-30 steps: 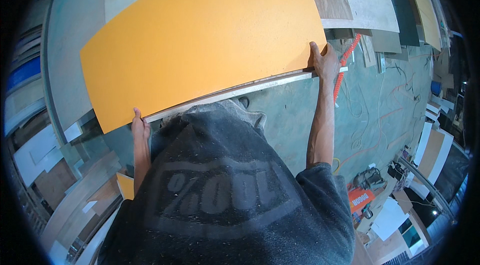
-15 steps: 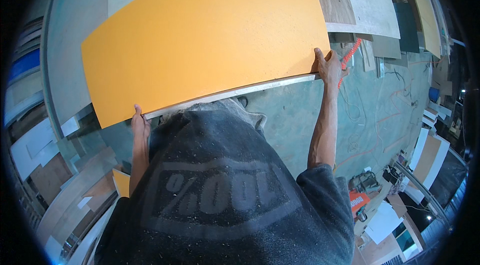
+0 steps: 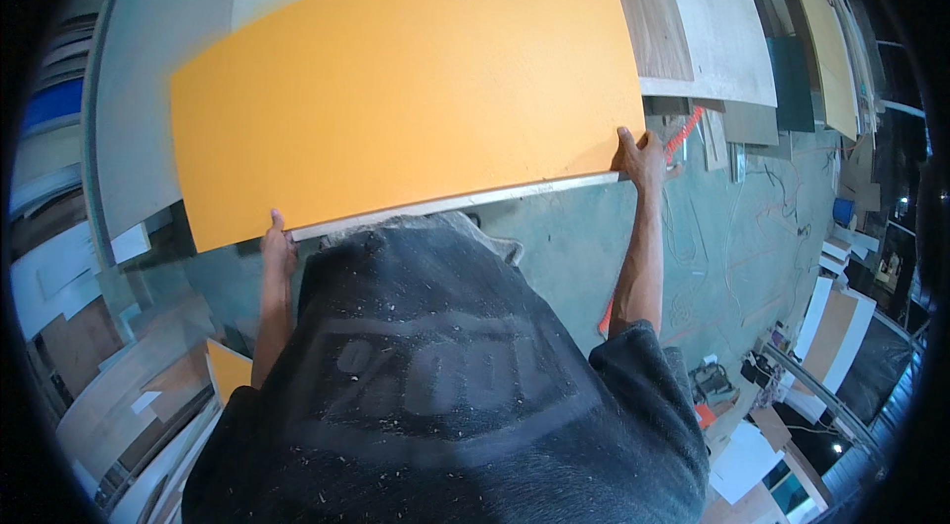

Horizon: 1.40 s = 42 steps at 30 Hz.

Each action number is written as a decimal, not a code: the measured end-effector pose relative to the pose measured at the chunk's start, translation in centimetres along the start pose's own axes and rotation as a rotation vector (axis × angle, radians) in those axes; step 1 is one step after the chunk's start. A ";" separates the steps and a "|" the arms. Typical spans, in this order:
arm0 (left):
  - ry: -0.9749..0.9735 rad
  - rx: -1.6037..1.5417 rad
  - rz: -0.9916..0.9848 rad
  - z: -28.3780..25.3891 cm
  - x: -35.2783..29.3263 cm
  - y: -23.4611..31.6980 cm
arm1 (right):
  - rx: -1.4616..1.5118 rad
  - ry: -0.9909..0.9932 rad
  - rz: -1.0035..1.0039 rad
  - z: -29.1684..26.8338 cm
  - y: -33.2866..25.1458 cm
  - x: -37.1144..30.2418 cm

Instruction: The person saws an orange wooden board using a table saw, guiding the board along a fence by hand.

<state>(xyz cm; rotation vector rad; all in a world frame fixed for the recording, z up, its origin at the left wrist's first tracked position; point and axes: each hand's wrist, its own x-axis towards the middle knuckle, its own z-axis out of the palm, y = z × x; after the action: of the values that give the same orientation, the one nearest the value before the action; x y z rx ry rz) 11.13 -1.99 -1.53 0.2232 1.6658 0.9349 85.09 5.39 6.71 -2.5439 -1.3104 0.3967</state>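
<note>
Left hand grips the near edge of the orange panel at lower left, right hand clamps the near right corner, so the panel sits flat across the middle of the frame, held out in front of the chest. Both grips are right on the edge (thumbs on top, fingers hidden under), so a slip looks like the main risk: the far edge has no support that I can see and could dip. It could also clip the leaning boards at upper right, since they're close. Cables on the floor at right look like a trip hazard too.
</note>
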 end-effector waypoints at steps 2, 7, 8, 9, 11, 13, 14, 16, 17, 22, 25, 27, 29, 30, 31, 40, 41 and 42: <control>-0.012 0.036 -0.057 -2.5 0.1 -0.2 | -0.052 -0.110 0.056 0.3 -2.6 0.1; 0.175 1.264 -0.002 2.3 -2.6 8.7 | -0.269 0.202 -0.096 -0.6 -5.9 -6.0; 0.267 1.643 0.157 5.0 -3.9 10.5 | -0.173 0.223 -0.145 0.4 -6.7 -7.8; 0.333 1.574 0.277 6.6 -3.9 11.5 | -0.012 0.036 -0.287 2.3 -8.5 -8.8; 0.242 1.419 0.501 13.9 -3.4 15.3 | 0.199 -0.370 -0.419 2.3 -15.9 -14.2; -0.027 0.981 1.015 21.6 -1.2 15.5 | -0.007 -0.352 -0.617 3.6 -20.4 -19.6; -0.140 1.014 1.134 25.8 -0.5 15.7 | -0.034 -0.347 -0.706 3.8 -21.5 -21.3; -0.248 1.396 1.143 32.7 -2.0 16.0 | -0.060 -0.272 -0.792 4.6 -22.3 -23.1; -0.278 1.534 1.085 35.2 -3.5 16.5 | -0.057 -0.205 -0.796 5.2 -22.4 -23.3; -0.329 1.703 0.832 37.8 -4.3 16.3 | -0.102 -0.042 -0.838 9.7 -21.6 -22.9; -0.340 1.686 0.803 38.2 -3.9 16.0 | -0.122 -0.126 -0.900 9.4 -21.4 -22.0; -0.339 1.686 0.790 38.4 -3.5 16.0 | -0.112 -0.094 -0.951 9.3 -21.5 -21.4; -0.337 1.684 0.777 38.3 -3.1 16.1 | -0.115 -0.085 -0.972 9.5 -21.8 -21.1; -0.336 1.680 0.784 38.4 -2.7 16.3 | -0.119 -0.077 -0.970 9.7 -22.0 -20.8; -0.331 1.674 0.793 38.6 -2.1 16.9 | -0.121 -0.067 -0.971 9.7 -22.6 -20.3; -0.316 1.678 0.836 43.0 4.5 24.8 | -0.060 -0.061 -0.968 11.6 -29.3 -11.2; -0.311 1.679 0.836 43.4 5.3 25.5 | -0.055 -0.093 -0.969 11.6 -29.9 -10.3; -0.306 1.683 0.841 43.8 6.1 26.1 | -0.051 -0.089 -0.969 11.7 -30.6 -9.4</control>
<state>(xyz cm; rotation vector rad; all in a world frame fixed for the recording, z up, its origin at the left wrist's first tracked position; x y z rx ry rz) 39.70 38.99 10.45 2.1510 1.6358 -0.2419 52.73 16.02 7.49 -1.6225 -2.3569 0.2546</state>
